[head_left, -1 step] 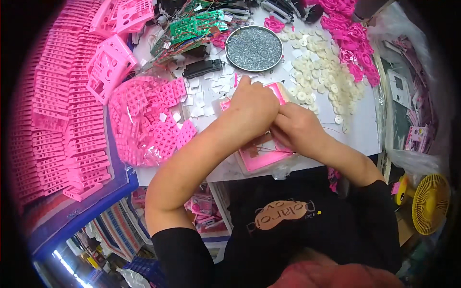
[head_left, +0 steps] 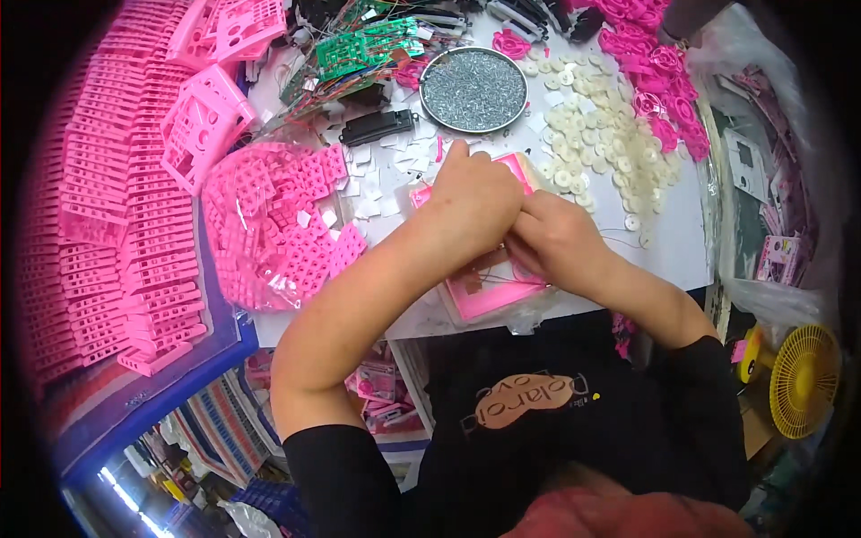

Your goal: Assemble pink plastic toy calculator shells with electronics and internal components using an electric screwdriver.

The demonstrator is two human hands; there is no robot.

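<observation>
A pink plastic casing (head_left: 499, 303) lies on the white table in front of me, with a brown board (head_left: 489, 262) and thin wires inside it. My left hand (head_left: 475, 199) is closed above the casing, knuckles up, and covers much of it. Against it, my right hand (head_left: 558, 237) is closed too, thumb and fingers drawn together over the casing's right part. What either hand grips is hidden beneath the fingers. A thin wire (head_left: 619, 240) runs out on the table beside my right wrist.
Beyond my hands stands a round dish of small metal screws (head_left: 473, 90). White plastic discs (head_left: 592, 134) spread to its right. At left are a bag of pink button pieces (head_left: 269, 224) and stacked pink casings (head_left: 99, 206). Green circuit boards (head_left: 368, 49) lie far back; a yellow fan (head_left: 804, 381) stands at right.
</observation>
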